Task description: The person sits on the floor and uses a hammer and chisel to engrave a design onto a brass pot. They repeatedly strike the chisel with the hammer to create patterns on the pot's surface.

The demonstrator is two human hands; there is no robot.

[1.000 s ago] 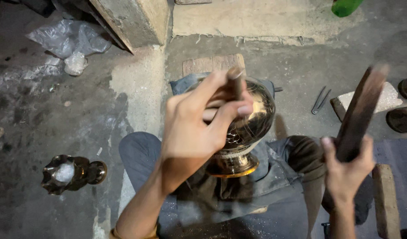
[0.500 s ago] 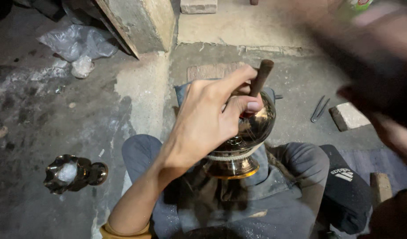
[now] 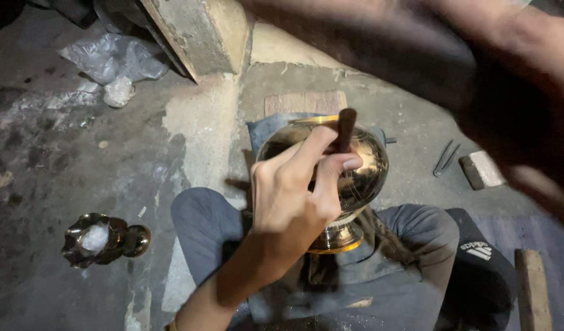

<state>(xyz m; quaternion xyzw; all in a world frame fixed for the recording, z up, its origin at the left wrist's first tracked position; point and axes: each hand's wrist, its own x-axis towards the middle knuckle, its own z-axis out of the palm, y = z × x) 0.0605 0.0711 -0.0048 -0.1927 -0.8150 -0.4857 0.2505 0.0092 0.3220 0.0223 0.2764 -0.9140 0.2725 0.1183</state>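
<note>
Down on the floor (image 3: 61,165), which is rough grey concrete, a person is sitting with knees bent and a cloth spread over the lap. Across the top right a big dark blur is sweeping through, and that's the right hand (image 3: 509,92) with whatever it's swinging; can't tell how its fingers are sitting or what exactly it's got, too smeared. A concrete block (image 3: 199,34) is leaning at the top, with a crumpled plastic bag (image 3: 110,58) lying just left of it. Between the knees a shiny brass vase (image 3: 361,175) is resting upright on its gold foot, belly facing the camera. The left hand (image 3: 291,196) is curling in front of it, fingers closed around a short dark punch (image 3: 345,129) that is standing nearly vertical with its lower end hidden behind the fingers against the brass. Over on the left a smaller dark metal vessel (image 3: 95,239) is lying on its side, well apart from the rest. On the right a small stone (image 3: 481,170) is sitting near thin metal tweezers (image 3: 445,158).
</note>
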